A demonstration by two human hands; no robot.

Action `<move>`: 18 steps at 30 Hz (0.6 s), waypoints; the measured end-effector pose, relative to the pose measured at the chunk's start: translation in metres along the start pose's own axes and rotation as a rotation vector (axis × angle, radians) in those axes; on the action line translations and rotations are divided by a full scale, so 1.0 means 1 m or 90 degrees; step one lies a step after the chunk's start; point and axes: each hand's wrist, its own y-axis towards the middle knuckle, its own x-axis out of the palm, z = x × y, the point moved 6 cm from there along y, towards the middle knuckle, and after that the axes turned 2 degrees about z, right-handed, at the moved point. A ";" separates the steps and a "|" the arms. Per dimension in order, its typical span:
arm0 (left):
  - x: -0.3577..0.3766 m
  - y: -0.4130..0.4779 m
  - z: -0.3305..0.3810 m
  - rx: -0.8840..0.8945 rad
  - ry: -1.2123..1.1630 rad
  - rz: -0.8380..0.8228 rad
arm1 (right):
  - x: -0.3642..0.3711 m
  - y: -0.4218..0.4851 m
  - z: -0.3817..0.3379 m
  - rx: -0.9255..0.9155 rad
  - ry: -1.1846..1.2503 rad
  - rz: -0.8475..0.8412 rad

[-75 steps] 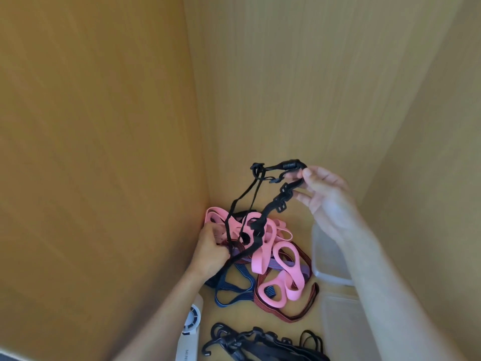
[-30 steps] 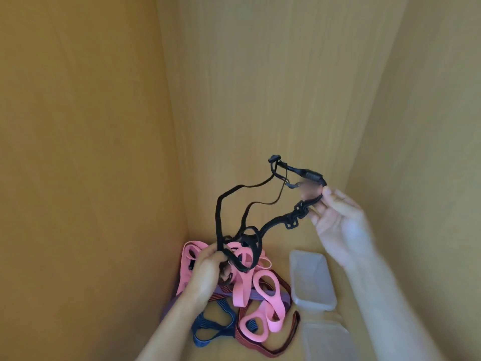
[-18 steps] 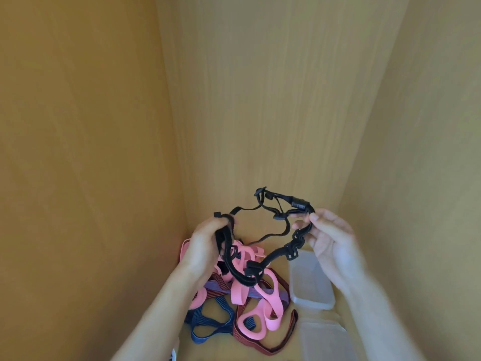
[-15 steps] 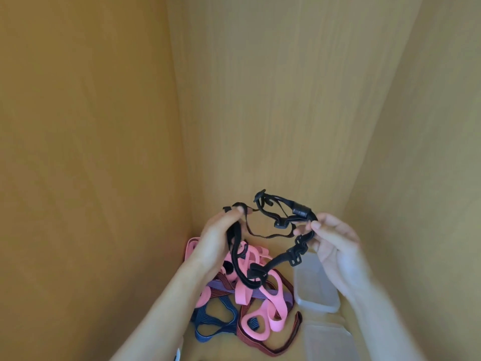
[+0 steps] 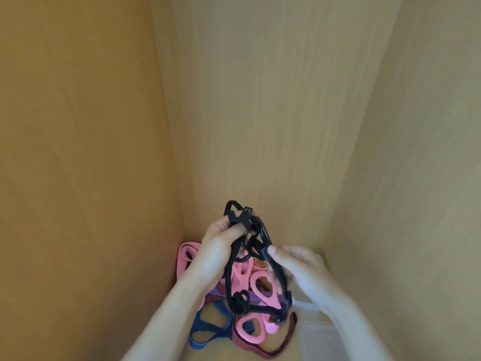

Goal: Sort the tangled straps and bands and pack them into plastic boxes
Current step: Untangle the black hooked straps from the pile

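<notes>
black strap (image 5: 228, 280), thin, looped, plastic-buckled, bunched at lower centre; left hand (image 5: 218, 248) grips it, right hand (image 5: 299, 264) pinches it, above flat pink bands (image 5: 240, 276).

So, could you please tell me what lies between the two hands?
In the head view, the bunched black strap fills the gap between the left hand and right hand, both gripping it.

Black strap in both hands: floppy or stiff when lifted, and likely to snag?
Probably floppy: the black strap droops in loose loops between the left hand and right hand. Likely light, since a finger grip alone holds it up. Its plastic buckles and hanging loops may well catch on the pink bands just below.
</notes>
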 end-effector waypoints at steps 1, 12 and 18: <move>0.001 0.000 0.000 0.005 0.007 -0.006 | 0.002 0.001 0.003 0.005 -0.003 0.004; -0.001 -0.003 -0.012 0.008 0.057 -0.027 | 0.014 0.005 0.014 -0.003 -0.036 0.078; -0.012 -0.002 -0.015 -0.016 0.098 0.016 | -0.008 0.000 0.007 -0.030 -0.012 0.280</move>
